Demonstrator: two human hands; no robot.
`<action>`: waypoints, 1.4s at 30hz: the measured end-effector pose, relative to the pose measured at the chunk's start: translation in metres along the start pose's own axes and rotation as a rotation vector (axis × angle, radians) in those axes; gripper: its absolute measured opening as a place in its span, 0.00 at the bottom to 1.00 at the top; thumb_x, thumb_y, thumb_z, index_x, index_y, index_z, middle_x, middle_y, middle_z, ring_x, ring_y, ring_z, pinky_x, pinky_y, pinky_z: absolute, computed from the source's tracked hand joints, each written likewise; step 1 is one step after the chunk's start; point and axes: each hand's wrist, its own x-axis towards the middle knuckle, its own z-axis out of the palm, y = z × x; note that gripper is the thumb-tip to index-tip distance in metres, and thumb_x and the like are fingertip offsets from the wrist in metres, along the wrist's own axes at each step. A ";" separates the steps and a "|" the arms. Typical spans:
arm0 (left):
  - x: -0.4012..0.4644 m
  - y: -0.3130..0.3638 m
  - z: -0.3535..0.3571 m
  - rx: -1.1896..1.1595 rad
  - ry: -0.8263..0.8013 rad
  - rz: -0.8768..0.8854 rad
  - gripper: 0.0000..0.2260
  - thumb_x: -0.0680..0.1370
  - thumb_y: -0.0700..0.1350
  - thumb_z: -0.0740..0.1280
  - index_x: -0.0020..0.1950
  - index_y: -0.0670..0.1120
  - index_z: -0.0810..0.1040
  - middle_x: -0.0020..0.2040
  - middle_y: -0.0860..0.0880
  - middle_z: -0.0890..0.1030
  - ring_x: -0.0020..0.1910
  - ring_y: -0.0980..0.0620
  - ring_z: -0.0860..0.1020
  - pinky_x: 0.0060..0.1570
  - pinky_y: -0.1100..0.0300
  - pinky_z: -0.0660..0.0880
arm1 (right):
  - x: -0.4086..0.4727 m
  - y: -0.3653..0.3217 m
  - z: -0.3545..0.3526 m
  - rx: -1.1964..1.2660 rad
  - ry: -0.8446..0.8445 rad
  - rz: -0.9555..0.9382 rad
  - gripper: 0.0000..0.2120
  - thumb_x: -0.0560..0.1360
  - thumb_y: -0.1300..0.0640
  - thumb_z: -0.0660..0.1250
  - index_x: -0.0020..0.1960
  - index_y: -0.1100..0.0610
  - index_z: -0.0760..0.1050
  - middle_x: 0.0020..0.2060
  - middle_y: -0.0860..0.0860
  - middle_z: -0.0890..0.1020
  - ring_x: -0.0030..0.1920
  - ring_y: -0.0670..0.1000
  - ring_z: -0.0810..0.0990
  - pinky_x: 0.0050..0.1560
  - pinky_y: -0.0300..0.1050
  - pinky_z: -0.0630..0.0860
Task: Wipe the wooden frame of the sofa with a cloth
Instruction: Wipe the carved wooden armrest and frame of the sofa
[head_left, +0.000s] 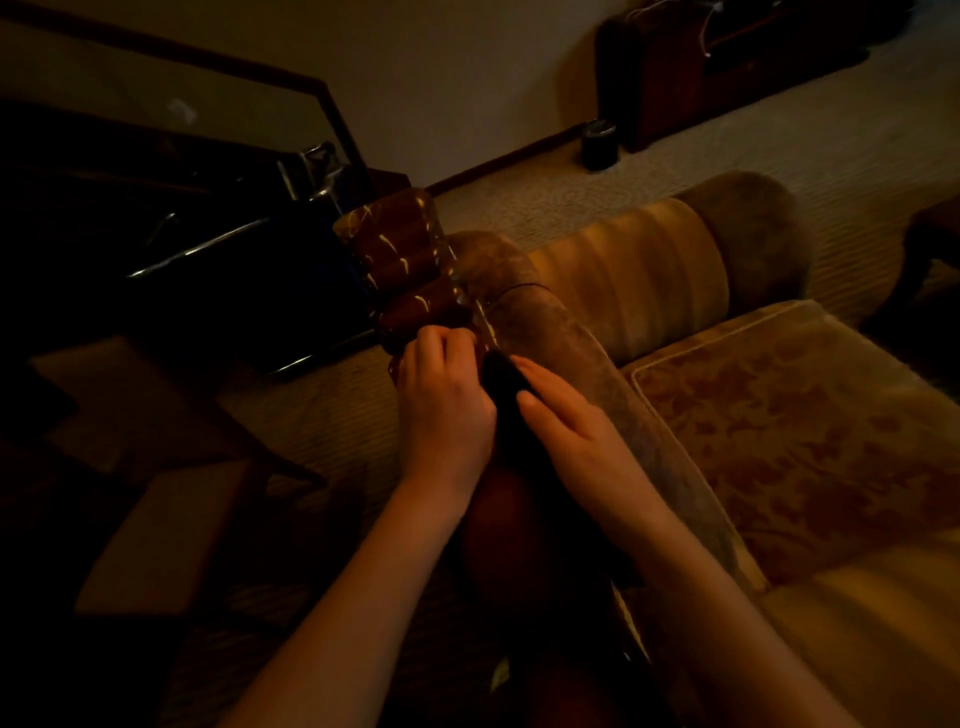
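The sofa's carved wooden frame (400, 260) is reddish-brown and glossy, and runs down the front of the padded armrest (550, 343). My left hand (444, 405) rests on the lower part of this wood with its fingers curled over the edge. A dark cloth (501, 382) sits between my two hands, against the seam where wood meets upholstery. My right hand (566, 426) pinches the cloth between thumb and fingers. The dim light hides most of the cloth's shape.
A patterned seat cushion (779, 426) lies to the right and a striped bolster (623, 275) behind the armrest. A dark case with metal edges (234, 270) stands left of the frame. A low table (156, 535) is at lower left, and a small dark cylinder (599, 143) on the carpet.
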 end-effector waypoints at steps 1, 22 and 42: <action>0.000 0.003 0.002 0.009 -0.003 0.007 0.09 0.72 0.31 0.61 0.49 0.36 0.77 0.46 0.38 0.76 0.45 0.39 0.76 0.43 0.49 0.74 | 0.000 0.000 0.001 -0.043 0.005 -0.037 0.16 0.80 0.54 0.59 0.66 0.43 0.69 0.63 0.35 0.70 0.65 0.34 0.67 0.64 0.26 0.62; -0.002 0.013 0.003 -0.002 0.024 -0.004 0.16 0.72 0.33 0.55 0.56 0.36 0.75 0.50 0.39 0.74 0.48 0.42 0.75 0.47 0.56 0.70 | -0.019 0.005 0.000 -0.094 0.106 -0.061 0.17 0.79 0.58 0.61 0.67 0.51 0.71 0.65 0.38 0.70 0.64 0.33 0.66 0.65 0.24 0.60; -0.002 0.014 0.001 -0.013 0.019 -0.007 0.15 0.70 0.25 0.59 0.54 0.36 0.76 0.48 0.38 0.74 0.46 0.40 0.75 0.45 0.53 0.73 | 0.071 -0.001 0.000 -0.216 0.104 0.054 0.15 0.78 0.60 0.57 0.59 0.57 0.77 0.50 0.50 0.81 0.51 0.47 0.78 0.46 0.33 0.71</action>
